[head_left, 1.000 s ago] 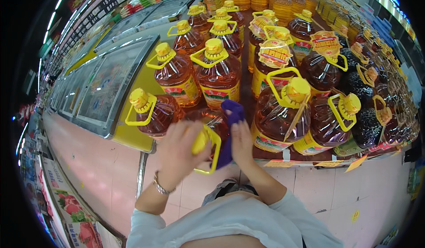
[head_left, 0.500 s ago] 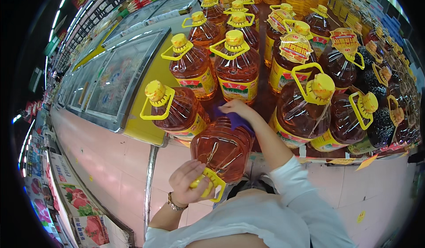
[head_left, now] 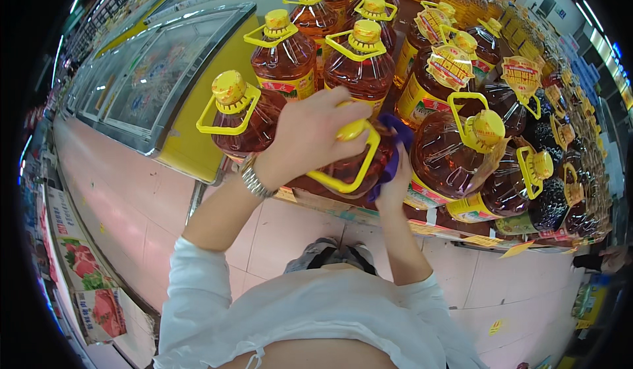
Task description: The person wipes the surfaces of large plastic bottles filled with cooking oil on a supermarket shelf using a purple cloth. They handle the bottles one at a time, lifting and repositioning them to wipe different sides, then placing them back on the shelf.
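Note:
My left hand (head_left: 310, 135) grips the yellow cap and handle of a large amber oil bottle (head_left: 353, 168) at the front edge of a low display shelf. My right hand (head_left: 395, 181) presses a purple cloth (head_left: 394, 146) against the right side of that bottle. A metal bracelet (head_left: 254, 181) circles my left wrist. Around the held bottle stand several other oil bottles with yellow handles, one at the left (head_left: 241, 115) and one at the right (head_left: 455, 148).
Glass-topped chest freezers (head_left: 158, 72) run along the left beside a yellow panel. Dark-liquid bottles (head_left: 560, 204) fill the right end of the display. Yellow price tags (head_left: 481, 240) hang on the shelf edge. Printed posters (head_left: 86, 270) line the pink tiled floor at the left.
The held bottle has been brought back upright onto the shelf edge. My left hand rose with its cap. My right hand and the cloth shifted from the bottle's top to its right side.

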The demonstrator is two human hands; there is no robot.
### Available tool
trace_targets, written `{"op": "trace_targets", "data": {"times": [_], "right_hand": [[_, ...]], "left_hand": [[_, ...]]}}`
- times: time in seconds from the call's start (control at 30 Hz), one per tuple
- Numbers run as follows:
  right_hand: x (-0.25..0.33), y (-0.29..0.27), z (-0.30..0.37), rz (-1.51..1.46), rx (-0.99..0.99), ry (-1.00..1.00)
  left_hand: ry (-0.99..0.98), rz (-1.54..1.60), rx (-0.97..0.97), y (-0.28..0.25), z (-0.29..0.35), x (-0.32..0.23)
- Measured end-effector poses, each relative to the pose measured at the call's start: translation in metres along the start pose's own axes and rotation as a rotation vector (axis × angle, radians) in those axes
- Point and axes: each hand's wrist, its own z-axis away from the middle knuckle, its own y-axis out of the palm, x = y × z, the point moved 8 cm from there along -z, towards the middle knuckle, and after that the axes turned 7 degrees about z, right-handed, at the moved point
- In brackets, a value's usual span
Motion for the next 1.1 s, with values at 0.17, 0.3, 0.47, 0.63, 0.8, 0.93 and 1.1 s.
{"op": "trace_targets", "data": {"times": [0.17,0.3,0.47,0.63,0.8,0.93,1.1], "right_hand": [[-0.039,-0.015,0.083,0.378,-0.1,0.059],[0.003,0.012,0.119,0.49,0.152,-0.315],[0.069,0.104,0.086,1.415,0.252,-1.163],[0.029,0.169,0.102,1.672,0.676,-1.376],[0.015,0.133,0.114,1.638,1.172,-1.153],[0.077,0.135,0.065,1.542,0.469,-1.345],[0.034,0.206,0.038,2.187,0.473,-0.964]], "left_hand": [[-0.024,-0.038,-0.023,0.03,-0.035,0.02],[-0.018,-0.106,0.083,0.036,-0.035,0.022],[0.035,-0.044,0.304,0.041,-0.048,0.014],[0.073,-0.083,0.349,0.038,-0.05,0.017],[-0.103,-0.146,0.198,0.043,-0.049,0.017],[-0.342,-0.208,0.235,0.068,-0.051,0.012],[-0.592,-0.442,0.33,0.089,-0.058,0.012]]}}
